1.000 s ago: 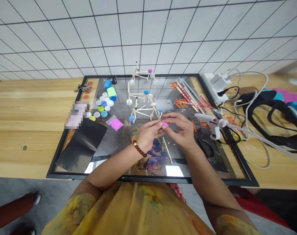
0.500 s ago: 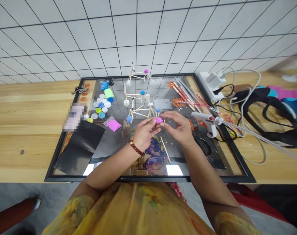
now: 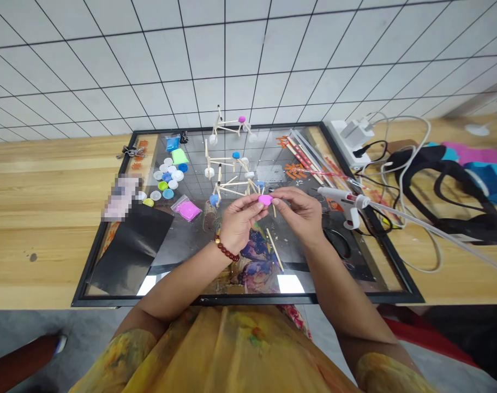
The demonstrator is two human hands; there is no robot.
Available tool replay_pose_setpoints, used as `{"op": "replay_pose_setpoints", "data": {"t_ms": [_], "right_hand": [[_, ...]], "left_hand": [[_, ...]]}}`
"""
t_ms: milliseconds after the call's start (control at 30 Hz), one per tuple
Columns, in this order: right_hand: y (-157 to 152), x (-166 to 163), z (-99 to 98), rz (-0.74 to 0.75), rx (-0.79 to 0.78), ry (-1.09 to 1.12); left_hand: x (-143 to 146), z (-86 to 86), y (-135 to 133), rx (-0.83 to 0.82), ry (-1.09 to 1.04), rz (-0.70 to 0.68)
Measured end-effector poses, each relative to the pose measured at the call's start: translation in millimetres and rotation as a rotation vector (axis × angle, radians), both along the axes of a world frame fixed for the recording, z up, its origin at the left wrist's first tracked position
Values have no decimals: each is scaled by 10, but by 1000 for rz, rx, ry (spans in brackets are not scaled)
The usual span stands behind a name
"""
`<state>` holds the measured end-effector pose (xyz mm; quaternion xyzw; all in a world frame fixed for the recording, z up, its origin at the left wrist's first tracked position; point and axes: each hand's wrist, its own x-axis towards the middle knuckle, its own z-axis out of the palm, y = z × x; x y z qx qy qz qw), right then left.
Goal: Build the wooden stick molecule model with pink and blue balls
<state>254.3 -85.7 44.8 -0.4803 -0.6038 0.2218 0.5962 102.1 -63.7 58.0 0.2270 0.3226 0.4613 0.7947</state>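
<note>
A small lump of pink modelling clay (image 3: 265,200) is pinched between my two hands above the glass board. My left hand (image 3: 240,217), with a bead bracelet at the wrist, grips its left side with thumb and fingers. The fingertips of my right hand (image 3: 300,213) close on its right edge. Just behind my hands stands a small bicycle-like model of sticks (image 3: 234,187) with a blue clay ball (image 3: 214,200). Two similar stick models stand farther back, one with a blue ball (image 3: 235,155), one with a pink ball (image 3: 241,119). A loose stick (image 3: 275,250) lies below my hands.
Left on the board are several bottle caps (image 3: 168,194), a bag of pink clay (image 3: 187,210) and a black sheet (image 3: 130,245). To the right lie a glue gun (image 3: 343,200), sticks and straws (image 3: 305,158), a power strip (image 3: 348,143) with cables, and a black strap (image 3: 420,202).
My right fingertips have closed in on the pink clay, which now shows flatter and wider between both hands. The whole view has shifted slightly.
</note>
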Motion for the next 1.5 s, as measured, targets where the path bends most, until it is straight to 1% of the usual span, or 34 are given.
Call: {"op": "replay_pose_setpoints", "data": {"t_ms": [67, 233, 333, 467, 567, 633, 700, 800, 1000, 1067, 1167, 1200, 1267, 1367, 1500], "right_hand": [[10, -7, -7, 20, -66, 100], [53, -41, -45, 145, -301, 456], [71, -68, -67, 142, -339, 518], [58, -81, -78, 88, -297, 410], [29, -78, -56, 102, -249, 277], [16, -83, -35, 96, -222, 215], [14, -90, -21, 57, -188, 174], [19, -94, -17, 15, -152, 132], [21, -105, -32, 65, -171, 167], [23, -119, -46, 80, -169, 194], [32, -123, -76, 82, -165, 208], [34, -118, -87, 86, -170, 201], [38, -99, -106, 111, -183, 180], [36, -68, -113, 133, -136, 90], [16, -62, -69, 62, 3, -149]], "left_hand": [[3, -1, -3, 4, -11, 2], [0, -14, 1, -1, -33, -5], [-2, -27, 15, 11, -30, 7], [4, -43, 29, 66, 11, 63], [11, -50, 27, 116, 70, 95], [12, -51, 23, 136, 93, 104], [9, -46, 20, 137, 106, 101], [-2, -31, 15, 113, 115, 67], [-35, -1, 30, 44, 112, 18], [-47, 8, 55, -18, 72, -24], [-61, 21, 98, -152, 2, -105], [-64, 24, 108, -182, -13, -114], [-67, 25, 121, -191, -27, -99], [-72, 15, 122, -159, -2, -72], [-69, -4, 111, -112, 91, -87]]}}
